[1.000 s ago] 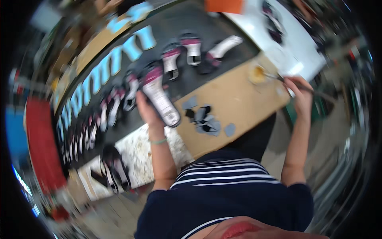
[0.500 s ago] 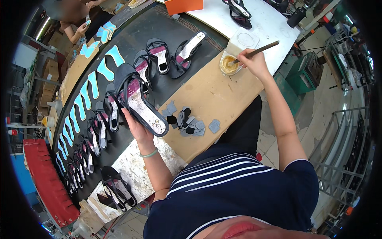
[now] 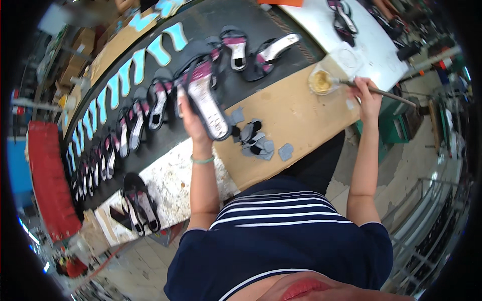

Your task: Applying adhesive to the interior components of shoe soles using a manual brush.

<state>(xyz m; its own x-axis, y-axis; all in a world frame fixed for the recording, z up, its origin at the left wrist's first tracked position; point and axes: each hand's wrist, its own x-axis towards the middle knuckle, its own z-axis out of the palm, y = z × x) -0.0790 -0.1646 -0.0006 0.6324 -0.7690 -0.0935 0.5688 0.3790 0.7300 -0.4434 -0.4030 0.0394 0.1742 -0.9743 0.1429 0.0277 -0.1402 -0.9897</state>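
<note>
My left hand [image 3: 195, 123] grips a black thong sandal [image 3: 205, 98] by its side, with the pale insole turned up and the heel end toward me. Closed around the wooden handle of a brush [image 3: 394, 95] is my right hand [image 3: 367, 96]. The brush tip is at the right rim of a small tub of yellowish glue [image 3: 320, 83]; blur hides whether it touches. Several grey and black fabric pieces [image 3: 256, 141] lie on the brown cardboard [image 3: 286, 113] between my hands.
Rows of black sandals [image 3: 135, 125] and light-blue insoles [image 3: 138, 66] line the black conveyor belt [image 3: 211, 17]. A sandal pair [image 3: 140, 205] rests at the near left, beside a red padded rail [image 3: 47, 185]. Another pair [image 3: 344, 22] stands on the white table [image 3: 314, 22].
My right hand has moved right, away from the glue tub, drawing the brush tip from inside to the tub's rim. The whole view has shifted; the sandal stays in my left hand.
</note>
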